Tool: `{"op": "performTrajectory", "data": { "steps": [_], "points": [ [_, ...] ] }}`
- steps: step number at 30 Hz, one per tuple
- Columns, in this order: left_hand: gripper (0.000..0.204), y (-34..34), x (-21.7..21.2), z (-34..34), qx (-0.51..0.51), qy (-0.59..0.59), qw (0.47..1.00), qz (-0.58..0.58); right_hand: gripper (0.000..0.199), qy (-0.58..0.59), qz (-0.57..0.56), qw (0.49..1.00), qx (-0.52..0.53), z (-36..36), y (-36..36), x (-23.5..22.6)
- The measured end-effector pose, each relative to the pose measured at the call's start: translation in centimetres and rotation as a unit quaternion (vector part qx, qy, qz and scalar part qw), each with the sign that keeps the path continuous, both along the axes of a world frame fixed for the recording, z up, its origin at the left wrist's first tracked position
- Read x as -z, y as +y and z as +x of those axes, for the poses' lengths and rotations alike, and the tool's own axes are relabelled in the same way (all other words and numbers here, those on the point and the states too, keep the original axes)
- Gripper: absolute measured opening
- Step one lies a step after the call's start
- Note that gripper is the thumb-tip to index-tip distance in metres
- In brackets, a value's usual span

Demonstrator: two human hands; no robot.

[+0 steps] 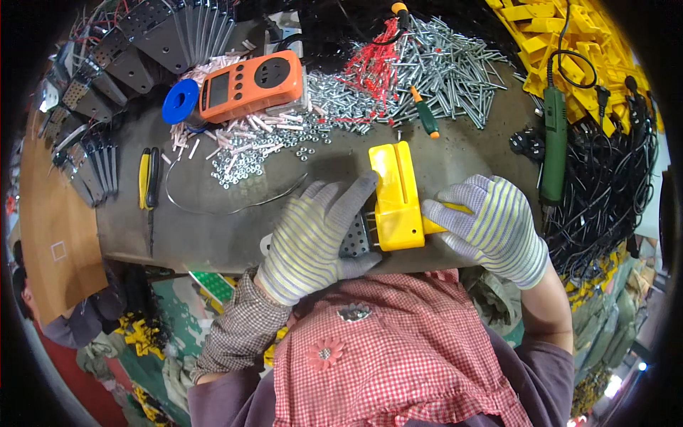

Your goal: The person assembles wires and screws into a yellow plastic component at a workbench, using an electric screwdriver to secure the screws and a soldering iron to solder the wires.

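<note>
A yellow plastic housing (398,206) with a long slot and a side handle lies at the table's near edge. My right hand (492,231), in a striped glove, is closed around the handle. Against the housing's left side is a grey perforated metal plate (354,242), partly hidden under my left hand. That left hand (309,242), gloved alike, grips the plate between fingers and thumb, its index fingertip touching the housing's upper left edge. Thin prongs show between plate and housing. Just beyond the housing a single screw (399,135) stands on the table.
Farther back lie an orange meter (250,87), a blue spool (181,101), piled nuts (238,167), long screws (455,71) and a green-handled screwdriver (425,114). Yellow-black pliers (149,178) are at left. At right are a green electric screwdriver (554,146), black cables (605,192) and yellow parts (562,43).
</note>
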State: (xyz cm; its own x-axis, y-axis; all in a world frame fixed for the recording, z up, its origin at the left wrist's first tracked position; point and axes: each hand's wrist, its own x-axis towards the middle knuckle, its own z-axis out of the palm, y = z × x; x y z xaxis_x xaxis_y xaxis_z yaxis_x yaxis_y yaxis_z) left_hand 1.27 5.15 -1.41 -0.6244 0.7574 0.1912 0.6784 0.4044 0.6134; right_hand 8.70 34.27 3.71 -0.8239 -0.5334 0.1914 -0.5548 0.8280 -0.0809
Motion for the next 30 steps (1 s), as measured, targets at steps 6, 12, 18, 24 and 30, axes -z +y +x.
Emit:
{"op": "performTrajectory", "data": {
  "steps": [6, 12, 18, 24, 30],
  "points": [
    [0.11, -0.1, 0.0, 0.1, -0.024, 0.005, 1.0, -0.016, 0.028, -0.064, -0.144, 0.988, -0.001, -1.8, 0.2, 2.7],
    [0.118, 0.2, -0.2, 0.2, -0.01, -0.047, 0.997, -0.053, 0.037, -0.038, -0.167, 0.985, -0.025, -2.6, 0.6, 3.5],
    [0.126, 2.1, -0.9, -2.0, 0.009, 0.024, 1.0, -0.011, 0.038, -0.047, -0.13, 0.988, -0.069, -2.8, 0.7, 2.5],
    [0.134, 1.9, -1.0, -2.0, 0.011, -0.016, 1.0, -0.015, 0.041, 0.199, -0.13, 0.924, 0.301, -0.6, 6.0, -1.5],
    [0.131, 2.5, -1.3, -2.5, 0.015, -0.026, 1.0, 0.004, 0.076, 0.188, 0.036, 0.843, 0.503, 2.3, 13.9, 3.2]
  ]
}}
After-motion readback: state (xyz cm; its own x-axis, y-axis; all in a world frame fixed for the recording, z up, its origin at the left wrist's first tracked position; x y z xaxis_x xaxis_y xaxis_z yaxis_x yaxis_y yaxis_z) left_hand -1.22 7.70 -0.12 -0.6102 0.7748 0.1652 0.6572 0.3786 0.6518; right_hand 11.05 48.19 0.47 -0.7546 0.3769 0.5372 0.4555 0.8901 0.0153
